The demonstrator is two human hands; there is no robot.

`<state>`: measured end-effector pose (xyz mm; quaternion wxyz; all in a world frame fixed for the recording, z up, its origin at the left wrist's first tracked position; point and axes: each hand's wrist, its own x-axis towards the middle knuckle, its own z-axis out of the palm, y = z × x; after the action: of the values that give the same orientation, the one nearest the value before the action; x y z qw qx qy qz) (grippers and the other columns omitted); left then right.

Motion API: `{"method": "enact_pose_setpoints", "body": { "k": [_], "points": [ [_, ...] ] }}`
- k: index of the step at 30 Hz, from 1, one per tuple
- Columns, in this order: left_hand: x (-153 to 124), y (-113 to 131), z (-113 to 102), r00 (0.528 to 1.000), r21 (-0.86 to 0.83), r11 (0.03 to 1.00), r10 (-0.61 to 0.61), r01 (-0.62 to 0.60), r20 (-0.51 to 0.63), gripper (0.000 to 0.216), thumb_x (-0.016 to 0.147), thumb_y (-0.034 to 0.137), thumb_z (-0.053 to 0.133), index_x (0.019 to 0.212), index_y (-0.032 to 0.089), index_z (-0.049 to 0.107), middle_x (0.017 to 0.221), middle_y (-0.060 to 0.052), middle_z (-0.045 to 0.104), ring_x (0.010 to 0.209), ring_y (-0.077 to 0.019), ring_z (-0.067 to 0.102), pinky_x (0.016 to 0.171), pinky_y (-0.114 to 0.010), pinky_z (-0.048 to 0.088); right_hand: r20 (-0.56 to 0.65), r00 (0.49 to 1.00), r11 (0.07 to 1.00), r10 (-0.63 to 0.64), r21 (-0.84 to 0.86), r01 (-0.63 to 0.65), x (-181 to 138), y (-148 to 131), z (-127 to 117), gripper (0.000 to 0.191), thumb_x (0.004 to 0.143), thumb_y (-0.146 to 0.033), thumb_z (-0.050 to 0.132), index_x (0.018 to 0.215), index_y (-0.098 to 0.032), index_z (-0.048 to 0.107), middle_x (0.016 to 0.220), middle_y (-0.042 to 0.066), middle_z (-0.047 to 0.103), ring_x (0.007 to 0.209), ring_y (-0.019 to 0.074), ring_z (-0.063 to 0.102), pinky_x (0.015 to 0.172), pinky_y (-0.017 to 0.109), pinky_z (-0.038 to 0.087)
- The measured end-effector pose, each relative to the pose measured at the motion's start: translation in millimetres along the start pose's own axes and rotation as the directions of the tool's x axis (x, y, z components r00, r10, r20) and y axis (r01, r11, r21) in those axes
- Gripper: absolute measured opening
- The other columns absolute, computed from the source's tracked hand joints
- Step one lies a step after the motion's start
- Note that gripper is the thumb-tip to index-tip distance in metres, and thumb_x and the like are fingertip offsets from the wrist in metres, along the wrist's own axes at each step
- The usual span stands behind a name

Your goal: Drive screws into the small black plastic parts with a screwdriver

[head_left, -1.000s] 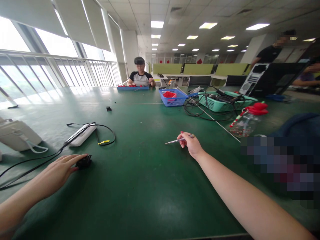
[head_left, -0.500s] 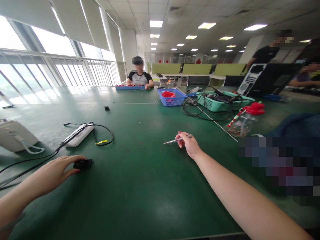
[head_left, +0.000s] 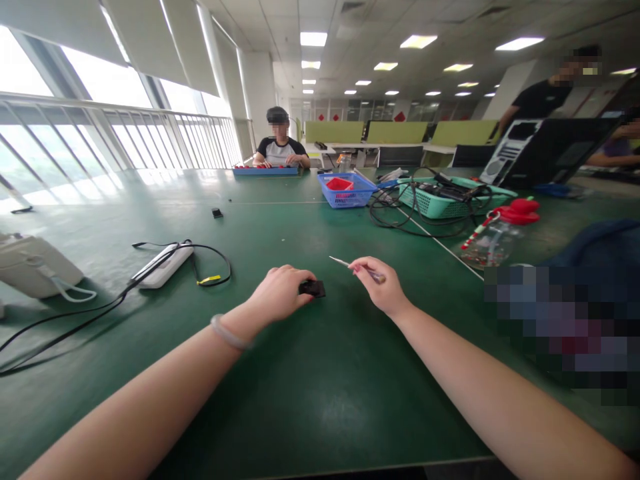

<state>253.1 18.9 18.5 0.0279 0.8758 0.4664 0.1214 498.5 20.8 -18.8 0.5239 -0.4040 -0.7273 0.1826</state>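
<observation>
My left hand grips a small black block-like part between thumb and fingers, just above or on the green table; its exact kind does not show. My right hand is closed round the handle of a thin screwdriver. The metal shaft points left and slightly away from me, its tip a little beyond the black part and apart from it. A pale band circles my left wrist.
Left of my hands lie a white power bank-like box and black cables. A blue basket, a green basket with cables and a red-lidded bottle stand right. A person sits opposite.
My left hand has carried the black part rightward to the middle of the table, close to the screwdriver. My right hand has tilted the screwdriver so its tip points farther away.
</observation>
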Motion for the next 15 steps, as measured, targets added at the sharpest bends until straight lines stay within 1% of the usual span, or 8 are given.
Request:
{"method": "enact_pose_setpoints", "body": {
  "k": [3,4,6,8,11,15],
  "points": [
    [15,5,20,0.999,-0.028,0.999,-0.017,0.016,-0.031,0.031,0.079,0.032,0.062,0.11,0.029,0.065,0.102,-0.004,0.071,0.103,-0.0282,0.06,0.092,-0.042,0.046,-0.042,0.988,0.984,-0.148,-0.101,0.144,-3,-13,-2,0.031,0.093,-0.035,0.052,0.069,-0.02,0.065,0.066,0.002,0.059,0.067,0.0162,0.055,0.068,0.032,0.042],
    [17,4,26,0.999,-0.046,0.999,-0.021,0.02,-0.04,0.031,0.079,0.032,0.062,0.11,0.029,0.065,0.101,-0.004,0.071,0.103,-0.0282,0.059,0.092,-0.042,0.046,-0.029,0.981,0.976,-0.192,-0.108,0.188,-3,-17,-2,0.034,0.093,-0.035,0.051,0.066,-0.02,0.063,0.063,0.001,0.058,0.065,0.0162,0.054,0.068,0.033,0.042],
    [18,-2,35,0.998,-0.104,0.994,-0.028,0.022,-0.053,0.032,0.08,0.033,0.062,0.112,0.029,0.065,0.101,-0.005,0.071,0.103,-0.0272,0.059,0.093,-0.041,0.046,0.007,0.97,0.967,-0.243,-0.074,0.243,-5,-23,0,0.04,0.095,-0.037,0.046,0.062,-0.021,0.06,0.061,0.002,0.058,0.065,0.0165,0.054,0.071,0.035,0.042],
    [16,-8,42,0.997,-0.186,0.982,-0.048,0.036,-0.059,0.036,0.081,0.035,0.062,0.116,0.028,0.064,0.104,-0.005,0.07,0.103,-0.0254,0.059,0.094,-0.038,0.046,0.055,0.963,0.963,-0.265,-0.027,0.267,-6,-28,4,0.044,0.097,-0.039,0.042,0.061,-0.021,0.06,0.06,0.002,0.058,0.064,0.0166,0.054,0.072,0.036,0.042],
    [15,-15,49,0.994,-0.277,0.959,-0.083,0.061,-0.07,0.042,0.08,0.035,0.063,0.12,0.026,0.062,0.111,-0.004,0.069,0.105,-0.0241,0.058,0.095,-0.036,0.046,0.16,0.937,0.946,-0.31,-0.048,0.321,-8,-33,10,0.039,0.095,-0.038,0.045,0.064,-0.021,0.061,0.061,0.002,0.059,0.065,0.0165,0.054,0.074,0.036,0.04],
    [15,-16,52,0.993,-0.294,0.954,-0.084,0.054,-0.088,0.039,0.078,0.033,0.064,0.116,0.027,0.065,0.105,-0.003,0.071,0.104,-0.0233,0.058,0.094,-0.035,0.047,0.296,0.875,0.881,-0.384,-0.167,0.443,-9,-36,15,0.028,0.091,-0.034,0.051,0.069,-0.02,0.062,0.065,0.002,0.06,0.069,0.0169,0.052,0.078,0.038,0.037]
  ]
}}
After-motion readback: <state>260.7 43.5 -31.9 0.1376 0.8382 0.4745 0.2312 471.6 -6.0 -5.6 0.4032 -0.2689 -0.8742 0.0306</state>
